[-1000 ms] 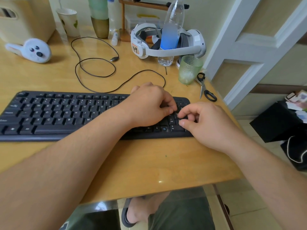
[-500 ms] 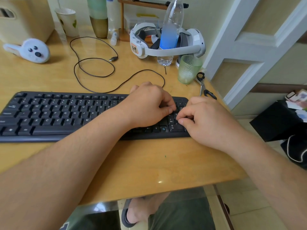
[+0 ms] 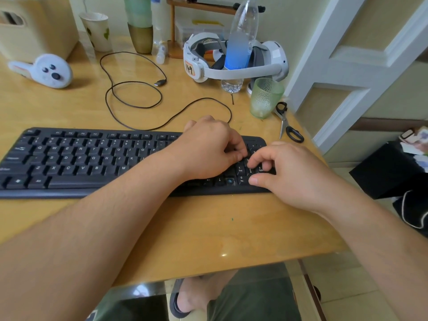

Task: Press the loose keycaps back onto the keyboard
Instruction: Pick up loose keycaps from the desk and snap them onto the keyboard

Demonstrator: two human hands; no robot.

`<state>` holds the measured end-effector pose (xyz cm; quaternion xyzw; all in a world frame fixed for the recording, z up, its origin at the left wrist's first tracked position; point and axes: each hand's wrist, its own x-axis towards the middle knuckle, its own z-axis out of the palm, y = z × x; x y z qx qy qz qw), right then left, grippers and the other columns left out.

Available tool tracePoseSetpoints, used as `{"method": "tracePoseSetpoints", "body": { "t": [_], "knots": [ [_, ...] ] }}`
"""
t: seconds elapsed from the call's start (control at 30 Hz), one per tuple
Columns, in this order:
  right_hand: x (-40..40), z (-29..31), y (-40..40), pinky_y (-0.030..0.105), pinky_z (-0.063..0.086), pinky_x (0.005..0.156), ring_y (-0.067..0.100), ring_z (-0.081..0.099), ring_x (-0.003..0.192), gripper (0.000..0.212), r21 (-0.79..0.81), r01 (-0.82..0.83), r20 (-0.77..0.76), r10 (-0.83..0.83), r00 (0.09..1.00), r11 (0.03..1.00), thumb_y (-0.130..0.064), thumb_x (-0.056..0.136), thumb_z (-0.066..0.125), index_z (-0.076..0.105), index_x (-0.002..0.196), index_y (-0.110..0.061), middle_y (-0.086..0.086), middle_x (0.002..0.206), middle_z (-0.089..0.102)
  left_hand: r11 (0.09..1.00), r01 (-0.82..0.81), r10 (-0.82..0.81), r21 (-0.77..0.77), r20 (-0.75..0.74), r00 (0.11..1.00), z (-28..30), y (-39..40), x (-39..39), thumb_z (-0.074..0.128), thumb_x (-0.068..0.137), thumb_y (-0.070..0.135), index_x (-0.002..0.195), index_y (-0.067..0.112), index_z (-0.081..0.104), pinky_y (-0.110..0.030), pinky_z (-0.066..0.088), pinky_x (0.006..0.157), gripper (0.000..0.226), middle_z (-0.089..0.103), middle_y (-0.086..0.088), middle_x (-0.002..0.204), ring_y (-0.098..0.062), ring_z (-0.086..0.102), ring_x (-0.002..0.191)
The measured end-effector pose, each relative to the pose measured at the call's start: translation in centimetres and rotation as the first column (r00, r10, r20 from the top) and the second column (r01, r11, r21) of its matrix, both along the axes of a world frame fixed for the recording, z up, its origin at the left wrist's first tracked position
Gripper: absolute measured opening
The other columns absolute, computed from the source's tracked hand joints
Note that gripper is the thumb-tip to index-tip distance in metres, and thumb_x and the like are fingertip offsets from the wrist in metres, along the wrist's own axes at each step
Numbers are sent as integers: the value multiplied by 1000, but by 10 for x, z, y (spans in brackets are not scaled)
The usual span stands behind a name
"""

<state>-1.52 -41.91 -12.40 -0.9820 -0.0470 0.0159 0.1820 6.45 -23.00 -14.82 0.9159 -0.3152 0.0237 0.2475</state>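
Keyboard [image 3: 88, 161] across the desk [image 3: 208, 228], frame centre-left.
Both hands meet over its right-end number pad: left hand [image 3: 208, 149] curled, fingertips down on keys; right hand [image 3: 284, 174] likewise; any keycap held is hidden.

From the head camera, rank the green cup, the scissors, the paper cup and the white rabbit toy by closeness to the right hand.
From the right hand:
1. Scissors, just beyond it near the table's right edge.
2. Green cup, behind the scissors.
3. Paper cup, far back left.
4. White rabbit toy, far left.
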Motion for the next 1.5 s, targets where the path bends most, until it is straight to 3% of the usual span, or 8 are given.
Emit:
{"method": "tracePoseSetpoints", "body": {
  "t": [0.23, 0.47, 0.9, 1.03, 1.2, 1.33, 1.43, 1.5],
  "knots": [
    [9, 3, 0, 23, 36, 60, 3, 55, 77, 18, 10, 47, -93, -46, 995, 999, -37, 83, 84, 67, 90, -36, -11, 91, 59, 1000, 19, -19, 16, 6, 1000, -1, -1, -2, 63, 96, 47, 106, 50, 73, -46, 40, 97, 15, 59, 16, 91, -18, 45, 108],
    [-3, -4, -2, 15, 27, 58, 2, 47, 75, 20, -15, 16, 38, -16, 999, 1000, -40, 86, 79, 66, 101, -40, -10, 85, 54, 1000, 26, -26, 14, 20, 999, 0, -1, -4, 63, 95, 48, 108, 54, 70, -47, 39, 98, 16, 56, 17, 86, -16, 44, 107],
    [-5, -14, -7, 15, 29, 66, 2, 45, 85, 20, 49, -7, 62, 4, 998, 999, -37, 89, 76, 64, 105, -40, -11, 86, 53, 992, 29, -34, 123, 34, 999, 6, -1, -7, 56, 92, 46, 107, 54, 71, -39, 27, 91, 23, 54, 15, 92, -15, 37, 106],
    [-7, -14, -6, 14, 30, 71, 9, 45, 90, 23, 0, -18, 54, 18, 998, 1000, -40, 91, 72, 65, 113, -42, -13, 87, 51, 997, 33, -36, 77, 36, 999, 6, -1, -8, 56, 92, 42, 103, 53, 74, -39, 29, 91, 23, 58, 13, 92, -16, 41, 106],
    [-1, -5, -7, 21, 36, 65, 5, 51, 81, 10, 38, -22, 5, 22, 1000, 999, -34, 94, 70, 69, 103, -39, -7, 85, 56, 1000, 22, -22, 14, 20, 1000, 5, -2, -6, 61, 90, 37, 104, 50, 73, -42, 34, 94, 22, 57, 13, 86, -16, 44, 103],
    [7, 5, -6, 28, 46, 75, 6, 52, 82, 7, -62, -67, 2, 67, 998, 996, -33, 97, 68, 71, 97, -39, -9, 82, 58, 1000, 8, -8, -5, 17, 1000, 5, 0, -4, 63, 90, 32, 105, 48, 71, -42, 36, 96, 24, 57, 13, 85, -15, 44, 102],
    [8, 7, -1, 42, 43, 94, 12, 45, 101, 14, -262, -101, 44, 117, 992, 960, -40, 100, 61, 72, 106, -46, -17, 88, 52, 1000, 3, -3, -9, 21, 1000, 5, 0, -4, 63, 90, 33, 102, 47, 72, -42, 36, 96, 21, 57, 13, 86, -17, 46, 104],
    [6, 7, 2, 44, 39, 97, 14, 42, 107, 18, -375, -106, 68, 142, 987, 921, -42, 102, 57, 72, 110, -46, -18, 93, 52, 1000, 6, -6, -11, 29, 1000, 4, 0, -4, 64, 89, 34, 100, 45, 73, -41, 35, 93, 18, 58, 13, 85, -17, 45, 104]
  ]
}}
